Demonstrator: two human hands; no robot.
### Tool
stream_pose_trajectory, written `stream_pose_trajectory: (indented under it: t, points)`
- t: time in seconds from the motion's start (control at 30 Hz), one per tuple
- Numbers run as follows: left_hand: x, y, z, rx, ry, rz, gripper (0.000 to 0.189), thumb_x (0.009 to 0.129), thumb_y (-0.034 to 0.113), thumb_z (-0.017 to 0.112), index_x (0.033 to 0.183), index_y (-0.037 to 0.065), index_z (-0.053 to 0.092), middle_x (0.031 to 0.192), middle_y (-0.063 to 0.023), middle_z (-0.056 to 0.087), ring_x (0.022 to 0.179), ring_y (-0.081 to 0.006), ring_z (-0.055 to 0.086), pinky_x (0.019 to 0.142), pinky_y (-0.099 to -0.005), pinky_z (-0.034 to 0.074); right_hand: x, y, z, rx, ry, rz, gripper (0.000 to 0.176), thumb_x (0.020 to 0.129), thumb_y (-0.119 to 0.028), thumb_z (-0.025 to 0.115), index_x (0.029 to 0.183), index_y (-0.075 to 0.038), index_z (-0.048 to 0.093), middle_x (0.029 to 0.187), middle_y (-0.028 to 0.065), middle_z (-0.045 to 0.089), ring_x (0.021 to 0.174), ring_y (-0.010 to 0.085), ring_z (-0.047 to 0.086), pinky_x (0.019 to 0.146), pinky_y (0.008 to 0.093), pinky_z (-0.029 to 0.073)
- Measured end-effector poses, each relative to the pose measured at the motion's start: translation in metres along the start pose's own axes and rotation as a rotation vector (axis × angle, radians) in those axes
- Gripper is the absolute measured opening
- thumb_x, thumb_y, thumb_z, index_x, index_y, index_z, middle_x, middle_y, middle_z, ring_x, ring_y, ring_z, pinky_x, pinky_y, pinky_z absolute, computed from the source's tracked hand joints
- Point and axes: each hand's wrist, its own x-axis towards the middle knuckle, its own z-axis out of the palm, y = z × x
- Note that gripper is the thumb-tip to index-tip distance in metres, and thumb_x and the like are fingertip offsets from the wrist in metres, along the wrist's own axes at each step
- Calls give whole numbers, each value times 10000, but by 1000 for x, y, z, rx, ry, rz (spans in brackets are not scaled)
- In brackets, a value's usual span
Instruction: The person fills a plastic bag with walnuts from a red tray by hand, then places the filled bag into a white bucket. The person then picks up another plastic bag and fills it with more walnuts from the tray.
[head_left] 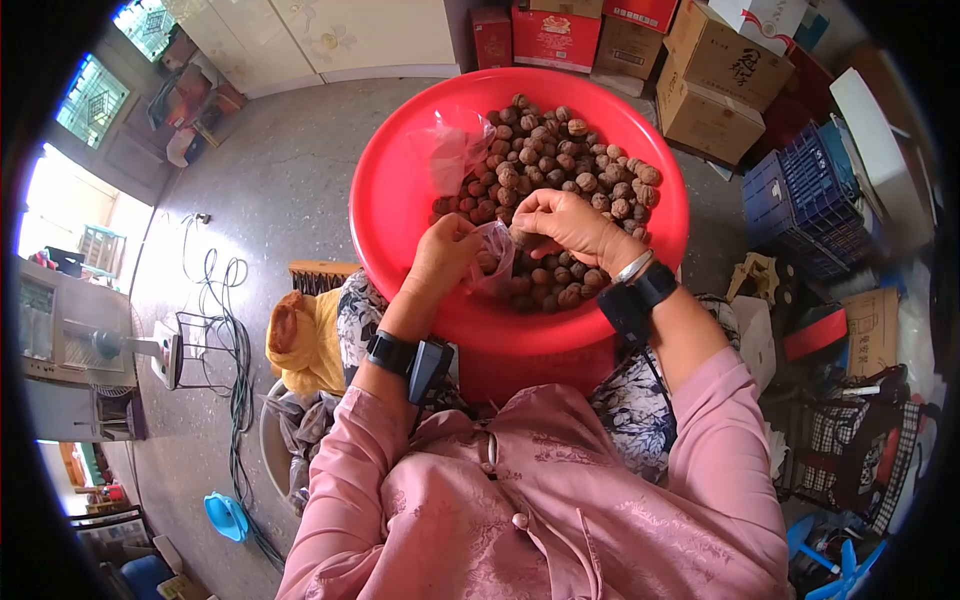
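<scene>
A big red basin (400, 200) rests on my lap, holding several brown walnuts (560, 160). My left hand (445, 255) grips the rim of a small clear plastic bag (495, 260) with a few walnuts inside. My right hand (560, 225) is closed around a walnut right at the bag's mouth. A second clear plastic bag (455, 150) lies loose in the basin at the far left of the nut pile. Both wrists carry black bands.
Cardboard boxes (715, 90) and red cartons (555, 35) stand behind the basin. Blue crates (810, 200) sit at the right, with bags and clutter below them. A yellow cloth (300, 340), cables (230, 330) and a small stand (190, 350) lie on the concrete floor at left.
</scene>
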Motion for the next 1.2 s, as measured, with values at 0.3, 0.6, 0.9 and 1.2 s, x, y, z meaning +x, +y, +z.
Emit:
stream_pose_trajectory:
  t: [0.3, 0.6, 0.9, 1.2]
  points:
    - [2, -3, 0, -7, 8, -10, 108, 915, 88, 575, 935, -6, 526, 652, -102, 601, 401, -174, 553, 333, -298, 439, 4, 6, 5, -39, -87, -6, 223, 969, -200, 614, 1096, -18, 589, 1000, 65, 629, 829, 145, 646, 692, 278, 563]
    - [2, -2, 0, 1, 27, -35, 105, 911, 87, 582, 932, -1, 527, 646, -89, 586, 399, -164, 545, 336, -298, 440, 2, 8, 1, 62, -59, 22, 336, 930, -145, 637, 1200, -10, 491, 1028, 81, 600, 858, 166, 637, 724, 287, 542]
    - [0, 1, 0, 4, 40, -33, 109, 905, 92, 590, 937, 3, 537, 663, -88, 593, 411, -166, 557, 339, -300, 446, -1, 5, 2, 17, -104, -7, 365, 875, -134, 701, 1178, -9, 542, 963, 45, 588, 826, 137, 619, 697, 275, 534]
    - [0, 2, 0, -13, 28, -22, 115, 907, 95, 587, 918, -6, 532, 663, -95, 602, 433, -174, 585, 357, -294, 461, -1, 2, 9, -259, -32, -114, 290, 867, -154, 727, 1119, -59, 621, 908, 2, 621, 755, 51, 558, 633, 214, 488]
